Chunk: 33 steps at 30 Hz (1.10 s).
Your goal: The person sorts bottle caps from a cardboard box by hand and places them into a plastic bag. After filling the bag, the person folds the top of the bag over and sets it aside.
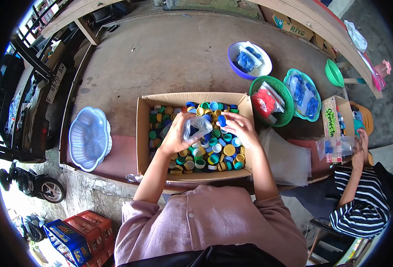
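Observation:
A cardboard box (144,133) full of loose plastic bottle caps (199,163) in blue, green, yellow and white stands in front of me. Over it, my left hand (178,135) grips a clear plastic bag (197,129) with its mouth spread. Something dark blue shows inside the bag. To its right, my right hand (238,129) pinches a blue bottle cap (222,121) between thumb and fingers, close to the bag but apart from it.
A pale blue basket (90,140) is at left. Back right are a purple-rimmed bowl (230,58), a green basket (290,104) and a turquoise basket (318,107) holding filled bags. Flat plastic bags (285,158) lie right of the box. A person in stripes (361,196) works at far right.

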### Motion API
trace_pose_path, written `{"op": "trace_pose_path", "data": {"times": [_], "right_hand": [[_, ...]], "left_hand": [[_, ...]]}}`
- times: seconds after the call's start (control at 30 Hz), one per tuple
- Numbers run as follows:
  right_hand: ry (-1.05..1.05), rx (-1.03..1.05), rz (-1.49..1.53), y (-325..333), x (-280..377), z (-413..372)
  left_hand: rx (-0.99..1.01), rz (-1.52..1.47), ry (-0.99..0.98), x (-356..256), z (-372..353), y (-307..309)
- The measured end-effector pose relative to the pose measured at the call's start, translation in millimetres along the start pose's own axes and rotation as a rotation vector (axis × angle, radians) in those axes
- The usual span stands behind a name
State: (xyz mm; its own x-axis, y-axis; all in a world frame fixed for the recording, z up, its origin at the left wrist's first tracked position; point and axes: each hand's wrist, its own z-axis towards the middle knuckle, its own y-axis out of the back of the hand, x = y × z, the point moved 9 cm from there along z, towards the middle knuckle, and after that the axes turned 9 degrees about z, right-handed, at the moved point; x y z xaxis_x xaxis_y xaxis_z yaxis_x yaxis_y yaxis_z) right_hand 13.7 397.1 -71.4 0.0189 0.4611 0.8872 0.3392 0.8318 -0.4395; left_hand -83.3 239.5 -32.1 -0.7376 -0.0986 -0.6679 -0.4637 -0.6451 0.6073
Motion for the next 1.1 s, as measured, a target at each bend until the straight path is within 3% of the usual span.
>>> {"op": "trace_pose_path", "data": {"times": [0.13, 0.17, 0.3, 0.4, 0.5, 0.6, 0.7, 0.8, 0.83, 0.9, 0.97, 1.03, 1.1], "right_hand": [[0.032, 0.116, 0.281, -34.1, 3.9, 1.8], [0.014, 0.063, 0.248, -35.6, 1.9, 2.1], [0.469, 0.03, -0.501, -74.7, 30.5, -3.9], [0.652, 0.077, -0.8, -109.8, 47.1, -15.8], [0.643, 0.07, -1.088, -119.6, 39.2, -16.3], [0.649, 0.081, -0.949, -115.4, 45.8, -17.7], [0.704, -0.109, -0.815, -76.1, 75.7, -17.6], [0.476, -0.198, -1.017, -25.6, 74.9, -9.3], [0.414, -0.13, -1.108, -12.7, 64.6, -4.7], [0.521, -0.127, -1.187, -3.1, 58.1, -2.6], [0.46, -0.129, -1.357, 5.0, 42.5, -4.2], [0.011, -0.119, -1.456, 9.6, 18.6, -3.0], [0.185, -0.07, -1.871, -2.8, 6.3, -5.6]], "left_hand": [[-0.014, -0.019, -0.01, -0.1, 0.0, -0.4], [-0.016, -0.016, -0.008, 1.7, -0.6, -1.3], [-0.07, -0.037, -0.03, 0.9, 0.4, 3.5], [-0.088, -0.023, -0.039, -1.2, 0.6, 5.6], [-0.122, 0.003, -0.045, 0.4, -1.1, 8.5], [-0.154, -0.027, -0.026, -1.9, 0.7, 15.3], [-0.272, -0.135, 0.024, 11.0, -4.6, 27.7], [-0.47, -0.372, 0.153, 29.0, -15.1, 39.4], [-0.461, -0.288, 0.137, 29.4, -14.9, 41.9], [-0.327, -0.119, 0.064, 16.0, -8.1, 37.2], [-0.227, -0.183, 0.026, 18.7, -5.9, 21.9], [-0.175, -0.131, 0.035, 17.3, -6.0, 15.9], [-0.167, -0.102, 0.028, 13.7, -4.9, 17.0]]}}
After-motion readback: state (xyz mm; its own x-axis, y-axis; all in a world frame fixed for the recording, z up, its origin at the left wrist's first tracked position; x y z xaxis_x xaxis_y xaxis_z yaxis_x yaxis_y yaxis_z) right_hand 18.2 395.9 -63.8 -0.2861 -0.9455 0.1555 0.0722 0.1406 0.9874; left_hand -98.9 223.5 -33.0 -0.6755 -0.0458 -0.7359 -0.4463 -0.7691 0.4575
